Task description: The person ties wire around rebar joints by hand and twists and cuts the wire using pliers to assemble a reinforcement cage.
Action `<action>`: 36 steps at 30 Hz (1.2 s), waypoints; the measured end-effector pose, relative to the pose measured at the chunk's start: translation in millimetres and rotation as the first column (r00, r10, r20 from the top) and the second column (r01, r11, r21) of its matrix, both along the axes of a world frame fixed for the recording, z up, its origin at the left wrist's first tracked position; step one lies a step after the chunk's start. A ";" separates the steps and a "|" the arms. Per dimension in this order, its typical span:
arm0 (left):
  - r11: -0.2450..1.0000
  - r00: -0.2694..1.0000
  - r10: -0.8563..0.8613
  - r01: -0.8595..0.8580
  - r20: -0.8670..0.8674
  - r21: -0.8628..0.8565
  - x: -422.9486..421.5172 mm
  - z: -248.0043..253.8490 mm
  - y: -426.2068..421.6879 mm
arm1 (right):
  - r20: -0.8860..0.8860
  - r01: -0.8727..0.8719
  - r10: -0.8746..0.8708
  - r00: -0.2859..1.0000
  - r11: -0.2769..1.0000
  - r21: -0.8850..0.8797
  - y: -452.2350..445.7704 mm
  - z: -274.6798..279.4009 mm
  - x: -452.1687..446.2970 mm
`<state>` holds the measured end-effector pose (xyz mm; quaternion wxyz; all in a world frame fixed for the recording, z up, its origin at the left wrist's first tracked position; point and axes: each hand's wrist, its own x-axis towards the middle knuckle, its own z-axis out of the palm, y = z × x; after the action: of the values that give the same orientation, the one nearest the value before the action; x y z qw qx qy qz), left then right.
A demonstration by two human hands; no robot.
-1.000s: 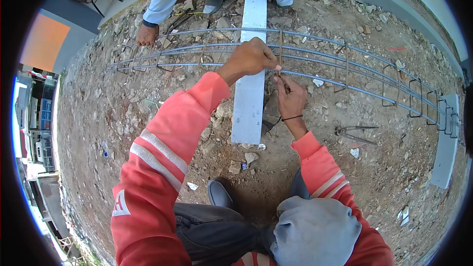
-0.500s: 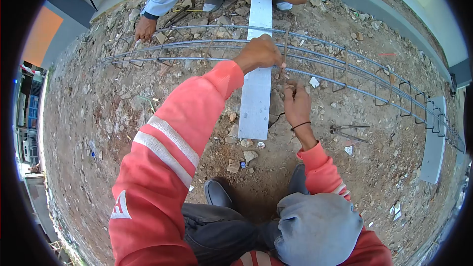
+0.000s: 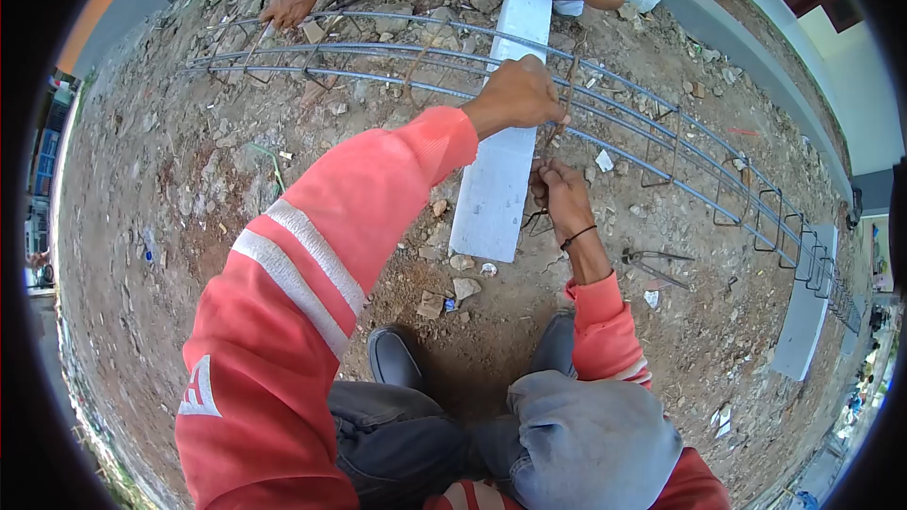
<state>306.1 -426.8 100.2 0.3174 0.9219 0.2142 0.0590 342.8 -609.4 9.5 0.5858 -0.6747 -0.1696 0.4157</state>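
Observation:
My left hand (image 3: pixel 521 94) is closed at the near side of the rebar cage, its fingertips pinching a thin rusty stirrup (image 3: pixel 571 85) where it meets the bars. Just below, my right hand (image 3: pixel 564 196) has its fingers pinched together under the nearest bar, around what looks like thin tie wire, mostly hidden by the fingers. Dark wire strands (image 3: pixel 539 219) show beside that hand. The long steel bars (image 3: pixel 624 111) run across the view with several stirrups along them. Under the cage lies a pale board (image 3: pixel 496 198).
A co-worker's hand (image 3: pixel 289 0) touches the cage's far left end. Pincers (image 3: pixel 657 264) lie on the ground to the right. Another pale board (image 3: pixel 803 312) supports the cage at right. Stones and rubble (image 3: pixel 430 304) litter the dirt around my shoes (image 3: pixel 395 359).
The view has shifted slightly. My right hand has come closer to the board, fingers curled tighter. My left hand stays at the bars. The co-worker's hand remains at the left end.

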 end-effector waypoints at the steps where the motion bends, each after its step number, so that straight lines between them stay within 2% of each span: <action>1: 0.997 0.996 0.053 -0.049 0.077 -0.054 -3.3 0.7 -0.1 | -0.001 -0.002 0.002 1.000 1.000 0.002 -0.6 -1.3 0.2; 2: 0.990 0.983 0.107 -0.091 0.149 -0.112 -8.2 4.9 -2.5 | 0.001 0.018 -0.018 1.000 0.999 0.028 -3.8 -2.7 0.3; 3: 0.990 0.984 0.105 -0.089 0.147 -0.111 -12.8 9.4 -4.2 | 0.002 0.039 -0.039 0.999 0.998 0.055 -7.4 -3.8 -0.1; 5: 0.983 0.981 0.182 -0.182 0.071 -0.003 -23.0 20.4 -7.6 | 0.019 0.058 -0.059 0.998 0.996 0.064 -16.1 -2.8 -2.9; 6: 0.984 0.982 0.177 -0.177 0.069 -0.001 -27.9 22.1 -9.2 | 0.038 0.074 -0.077 0.996 0.995 0.074 -20.9 -0.6 -4.9; 8: 0.996 0.994 0.078 -0.074 -0.082 0.053 -37.4 26.7 -11.7 | 0.053 0.077 -0.083 0.995 0.992 0.102 -29.6 4.5 -9.1; 9: 0.996 0.993 0.077 -0.073 -0.085 0.055 -43.5 32.6 -16.5 | 0.069 0.075 -0.084 0.994 0.989 0.125 -32.4 10.6 -12.3; 11: 0.982 0.974 -0.126 0.096 -0.186 -0.162 -54.6 41.7 -26.9 | 0.030 0.066 -0.073 0.997 0.981 0.183 -33.2 33.4 -20.5; 12: 0.932 0.990 -0.100 0.059 -0.097 -0.358 -56.9 33.0 -33.1 | -0.008 0.059 -0.059 0.998 0.969 0.238 -32.7 43.0 -24.9; 13: 0.932 0.990 -0.099 0.058 -0.097 -0.359 -57.4 25.6 -37.5 | -0.008 0.058 -0.058 0.998 0.970 0.238 -31.0 46.8 -27.1; 15: 0.816 0.995 0.102 -0.086 -0.004 -0.572 -56.8 23.1 -46.8 | 0.023 0.031 -0.035 0.999 0.987 0.159 -27.9 51.5 -29.0; 16: 0.816 0.995 0.102 -0.084 -0.001 -0.572 -54.1 21.1 -47.3 | 0.026 0.031 -0.035 0.999 0.987 0.160 -29.1 49.2 -30.3; 18: 0.877 0.980 0.193 -0.147 0.056 -0.457 -48.0 20.9 -43.2 | 0.098 0.070 -0.085 0.992 0.987 0.141 -32.5 40.5 -34.2; 19: 0.878 0.979 0.197 -0.150 0.058 -0.456 -47.0 20.4 -40.1 | 0.100 0.066 -0.081 0.992 0.987 0.144 -34.8 38.6 -37.3; 21: 0.900 0.997 0.077 -0.071 -0.004 -0.430 -46.3 24.0 -36.6 | 0.160 0.202 -0.230 0.960 0.963 0.178 -41.0 36.3 -43.5; 22: 0.899 0.997 0.078 -0.072 -0.004 -0.432 -45.9 25.2 -35.2 | 0.161 0.200 -0.229 0.960 0.964 0.176 -44.5 34.1 -42.9; 23: 0.989 0.999 0.052 -0.053 -0.015 -0.141 -45.5 25.2 -32.9 | -0.007 0.201 -0.201 0.980 0.974 0.100 -49.0 31.2 -39.9; 24: 0.986 0.999 0.031 -0.025 -0.033 0.165 -44.8 25.8 -29.6 | -0.178 0.188 -0.180 0.967 0.982 0.027 -52.6 27.6 -36.5; 25: 0.986 0.999 0.030 -0.025 -0.031 0.166 -43.7 25.9 -24.3 | -0.176 0.188 -0.180 0.968 0.982 0.029 -55.1 21.9 -33.5; 27: 0.999 0.983 0.007 -0.015 0.181 0.042 -40.6 19.6 -12.2 | -0.417 0.196 -0.171 0.892 0.980 0.016 -58.0 10.5 -28.5; 28: 0.999 0.983 0.011 -0.019 0.181 0.041 -38.8 15.3 -8.3 | -0.417 0.192 -0.169 0.893 0.981 0.015 -56.3 4.9 -24.6; 30: 0.995 0.967 0.032 -0.055 0.252 0.083 -36.3 7.4 -5.3 | -0.600 0.183 -0.080 0.796 0.977 0.112 -45.6 0.8 -13.1; 31: 0.995 0.967 0.032 -0.054 0.253 0.082 -34.9 4.8 -6.4 | -0.599 0.184 -0.082 0.796 0.977 0.111 -39.9 1.3 -7.4; 33: 0.996 0.993 0.025 -0.034 0.112 0.084 -31.1 3.1 -8.7 | -0.603 0.099 0.019 0.797 0.982 0.162 -26.2 3.0 3.7; 36: 0.984 0.980 0.053 -0.084 0.190 0.160 -28.4 -4.3 -15.3 | -0.590 0.083 0.075 0.804 0.968 0.237 -22.4 3.1 21.6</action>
<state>277.7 -442.1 95.9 0.2550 0.9279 0.2097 0.1729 364.3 -631.8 12.6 0.6908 -0.4309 -0.0272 0.5800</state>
